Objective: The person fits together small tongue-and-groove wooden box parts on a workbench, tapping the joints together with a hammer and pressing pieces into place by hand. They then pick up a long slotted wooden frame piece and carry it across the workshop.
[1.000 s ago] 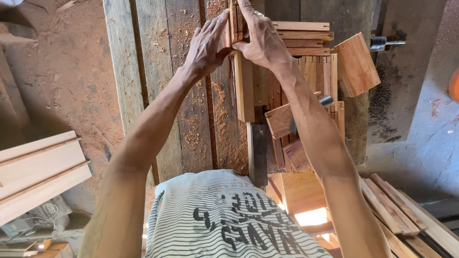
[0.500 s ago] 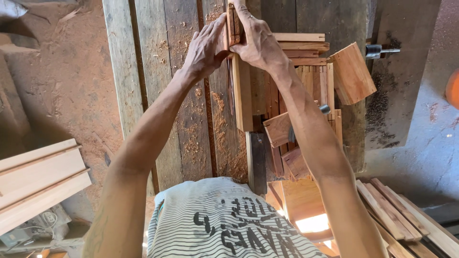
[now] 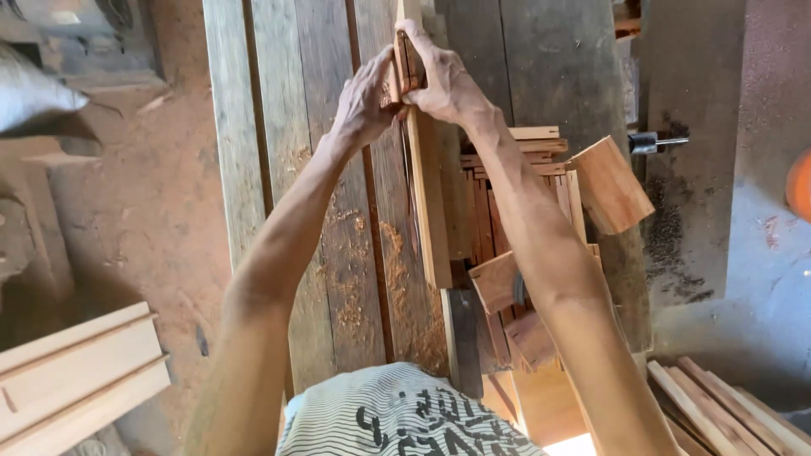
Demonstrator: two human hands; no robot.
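Both hands meet at the far end of the plank desk [image 3: 279, 169]. The left hand [image 3: 365, 95] and right hand [image 3: 443, 84] press a small wood piece [image 3: 403, 63] between them, fingers clamped on it from either side, right above the upright slat [image 3: 427, 203] fixed along the desk. This looks like the fitting step; seating the piece calls for steady, even pressure. Stacked wood offcuts [image 3: 515, 169] lie just right of the slat.

Both hands meet far out over the workbench [image 3: 279, 169]. The left hand [image 3: 365, 95] and right hand [image 3: 446, 84] press a small wood piece [image 3: 403, 63] between them, maybe touching the long strip [image 3: 428, 211] below. A stack of slats [image 3: 515, 194] lies to the right, and boards [image 3: 76, 380] lie on the left.
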